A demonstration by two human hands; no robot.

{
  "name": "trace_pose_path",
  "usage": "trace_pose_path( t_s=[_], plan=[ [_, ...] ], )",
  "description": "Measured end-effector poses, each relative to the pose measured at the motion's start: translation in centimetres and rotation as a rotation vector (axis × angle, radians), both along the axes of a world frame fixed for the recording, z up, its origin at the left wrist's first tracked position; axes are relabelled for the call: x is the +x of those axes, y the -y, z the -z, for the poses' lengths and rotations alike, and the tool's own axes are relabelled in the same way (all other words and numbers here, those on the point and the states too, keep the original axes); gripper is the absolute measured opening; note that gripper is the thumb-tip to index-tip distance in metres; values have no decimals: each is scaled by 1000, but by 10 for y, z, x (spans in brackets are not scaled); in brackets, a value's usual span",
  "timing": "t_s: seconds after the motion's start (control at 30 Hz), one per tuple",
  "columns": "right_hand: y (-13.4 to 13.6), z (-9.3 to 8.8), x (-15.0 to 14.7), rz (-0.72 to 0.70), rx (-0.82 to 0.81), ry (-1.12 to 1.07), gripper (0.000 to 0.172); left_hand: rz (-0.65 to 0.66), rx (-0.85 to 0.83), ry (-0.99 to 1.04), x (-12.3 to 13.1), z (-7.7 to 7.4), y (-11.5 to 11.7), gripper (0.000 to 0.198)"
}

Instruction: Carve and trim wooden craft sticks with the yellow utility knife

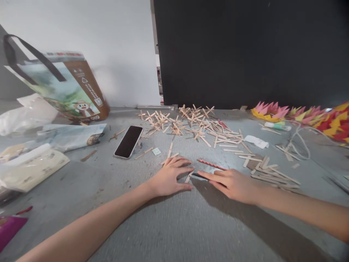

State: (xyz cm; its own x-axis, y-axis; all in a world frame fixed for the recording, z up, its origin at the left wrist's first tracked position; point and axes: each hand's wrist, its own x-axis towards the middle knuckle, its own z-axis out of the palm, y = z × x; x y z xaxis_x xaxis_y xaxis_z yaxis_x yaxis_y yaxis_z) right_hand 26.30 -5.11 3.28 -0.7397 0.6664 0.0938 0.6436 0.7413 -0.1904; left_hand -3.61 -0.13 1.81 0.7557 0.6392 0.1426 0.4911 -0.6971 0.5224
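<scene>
My left hand (174, 175) rests on the grey surface with its fingers spread. A small pale wooden craft stick (188, 177) lies between its thumb and index finger, its upper end close to the index fingertip. My right hand (231, 183) is closed around a thin black tool (200, 176), whose tip points at that stick; its kind cannot be made out. Just beyond the right hand lies a red patterned pencil (211, 164), partly hidden by the knuckles. More craft sticks (170, 150) lie past my left fingers.
Crossed craft sticks (160, 120) are heaped at the back, with loose sticks (272, 173) at right. A phone (128, 142) lies left of centre. A carrier bag (73, 91) and plastic packets (35, 165) occupy the left. Paper crowns (269, 111), a glue stick (278, 126) and a white cable (308, 149) are at right.
</scene>
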Motion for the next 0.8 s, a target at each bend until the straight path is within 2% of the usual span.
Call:
trace_pose_path(
  t_s=[0.13,0.43,0.67,0.73,0.8],
  plan=[
    [1,5,-4,0,29,11,53,-2,3,7,0,0,1,61],
    [-1,-2,-7,-5,-48,66,52,-4,-8,-3,1,-3,2,59],
    [2,-7,-13,-10,4,167,53,-23,7,-21,1,-1,2,59],
    [5,-9,-17,40,24,216,47,-28,16,-16,1,0,2,59],
    [7,-9,-22,106,42,235,33,-32,22,-1,1,-1,3,58]
  ],
)
